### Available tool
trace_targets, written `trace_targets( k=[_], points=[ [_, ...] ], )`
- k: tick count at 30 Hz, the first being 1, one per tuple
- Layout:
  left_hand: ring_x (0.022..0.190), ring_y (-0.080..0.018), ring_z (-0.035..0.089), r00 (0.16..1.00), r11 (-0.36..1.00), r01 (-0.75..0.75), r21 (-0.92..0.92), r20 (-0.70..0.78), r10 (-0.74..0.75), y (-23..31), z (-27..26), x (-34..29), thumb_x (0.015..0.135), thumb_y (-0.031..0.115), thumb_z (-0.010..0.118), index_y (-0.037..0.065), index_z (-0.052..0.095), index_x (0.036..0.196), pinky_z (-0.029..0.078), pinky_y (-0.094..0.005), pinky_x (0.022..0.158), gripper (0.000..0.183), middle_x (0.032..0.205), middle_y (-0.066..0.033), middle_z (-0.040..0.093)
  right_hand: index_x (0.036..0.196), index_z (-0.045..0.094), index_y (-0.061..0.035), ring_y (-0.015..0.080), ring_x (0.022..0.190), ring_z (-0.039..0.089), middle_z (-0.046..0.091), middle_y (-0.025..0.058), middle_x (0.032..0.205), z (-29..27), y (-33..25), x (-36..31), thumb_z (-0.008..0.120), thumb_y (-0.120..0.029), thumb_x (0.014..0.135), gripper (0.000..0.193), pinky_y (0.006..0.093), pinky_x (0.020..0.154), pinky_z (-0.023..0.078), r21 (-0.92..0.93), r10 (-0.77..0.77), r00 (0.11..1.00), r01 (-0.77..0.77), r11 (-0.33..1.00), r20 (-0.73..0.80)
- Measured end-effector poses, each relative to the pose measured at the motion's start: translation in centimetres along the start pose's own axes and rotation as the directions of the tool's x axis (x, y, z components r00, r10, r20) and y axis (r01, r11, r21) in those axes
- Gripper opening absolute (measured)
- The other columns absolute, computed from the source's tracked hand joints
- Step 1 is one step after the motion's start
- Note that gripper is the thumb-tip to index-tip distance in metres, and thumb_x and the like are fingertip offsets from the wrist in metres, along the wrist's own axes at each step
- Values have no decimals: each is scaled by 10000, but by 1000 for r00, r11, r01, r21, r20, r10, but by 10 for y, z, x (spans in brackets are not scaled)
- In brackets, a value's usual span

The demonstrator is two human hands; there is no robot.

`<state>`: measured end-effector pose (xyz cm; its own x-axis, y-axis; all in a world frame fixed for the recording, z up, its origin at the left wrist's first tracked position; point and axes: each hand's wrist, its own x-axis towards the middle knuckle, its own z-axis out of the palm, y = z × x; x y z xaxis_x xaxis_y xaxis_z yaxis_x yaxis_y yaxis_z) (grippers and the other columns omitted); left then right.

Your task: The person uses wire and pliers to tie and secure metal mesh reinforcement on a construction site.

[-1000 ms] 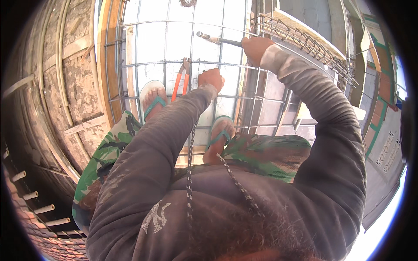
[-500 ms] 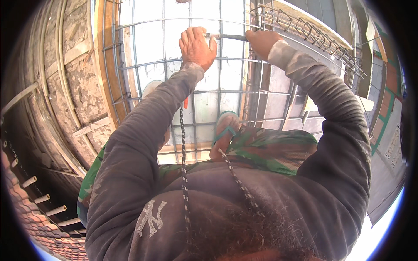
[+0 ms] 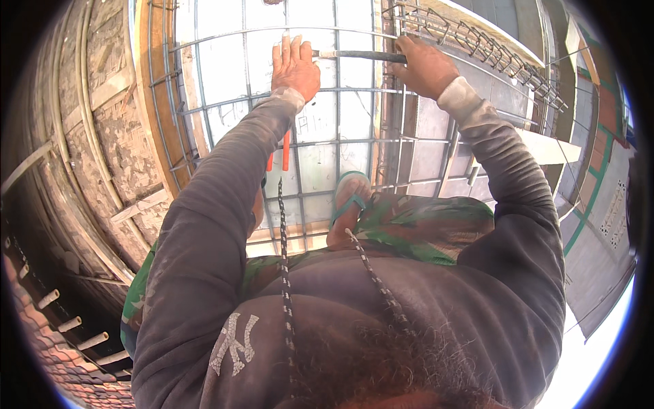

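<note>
My right hand (image 3: 430,67) is closed round the dark end of a straight bar-shaped tool (image 3: 364,54). The tool lies nearly level over a rebar mesh (image 3: 286,97), and its paler end reaches the thumb side of my left hand (image 3: 297,69). That hand rests with fingers stretched out and slightly apart over the mesh; the tool's tip beside it is hard to make out. Below my left forearm, two orange-red handles (image 3: 285,151) stick out, the rest of that tool being hidden.
Pale panels (image 3: 225,68) lie beneath the mesh. A wooden formwork board (image 3: 157,88) edges it on the left, beside rough boards. At upper right runs a cage of bent rebar (image 3: 477,44). My sandalled foot (image 3: 353,194) stands on the panel, and drawstrings hang from my top.
My left hand has shifted slightly left, its fingers straighter. My right hand has moved a little right and down with the tool. More of the orange-red handles shows.
</note>
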<state>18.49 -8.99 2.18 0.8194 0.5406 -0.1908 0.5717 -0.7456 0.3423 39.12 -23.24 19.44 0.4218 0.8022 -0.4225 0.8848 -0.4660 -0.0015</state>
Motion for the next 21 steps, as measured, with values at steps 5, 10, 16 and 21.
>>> trace_targets(
  k=[5,10,16,21],
  points=[
    [1604,-363,114,1000,997,-18,80,7,17,-6,-4,1,1029,279,499,29,358,1542,69,-547,1288,588,1673,-146,285,1088,619,-17,425,1134,642,666,211,1151,26,-14,-62,645,-364,1002,358,500,962,522,270,65,912,52,962,-406],
    [1596,-370,145,999,994,-41,103,28,39,-5,-5,9,1015,259,508,19,391,1510,71,-550,1285,562,1663,-159,313,1296,619,15,431,1273,587,614,242,1333,148,-34,-87,562,-415,1049,500,514,1080,469,320,116,972,-178,930,203],
    [1602,-371,139,999,993,-40,110,31,37,-1,-13,8,992,206,472,19,418,1481,54,-531,1290,527,1665,-173,321,1236,674,-3,427,1179,650,700,257,1204,160,-67,-62,533,-403,1045,465,497,1043,498,431,289,894,-423,797,343],
    [1601,-373,142,999,994,-29,105,32,26,0,-12,5,983,199,475,14,415,1483,56,-531,1288,536,1670,-172,316,1156,721,-18,439,1125,680,722,262,1171,156,-76,-59,550,-386,999,435,509,999,527,452,430,843,-536,713,322]
  ],
)
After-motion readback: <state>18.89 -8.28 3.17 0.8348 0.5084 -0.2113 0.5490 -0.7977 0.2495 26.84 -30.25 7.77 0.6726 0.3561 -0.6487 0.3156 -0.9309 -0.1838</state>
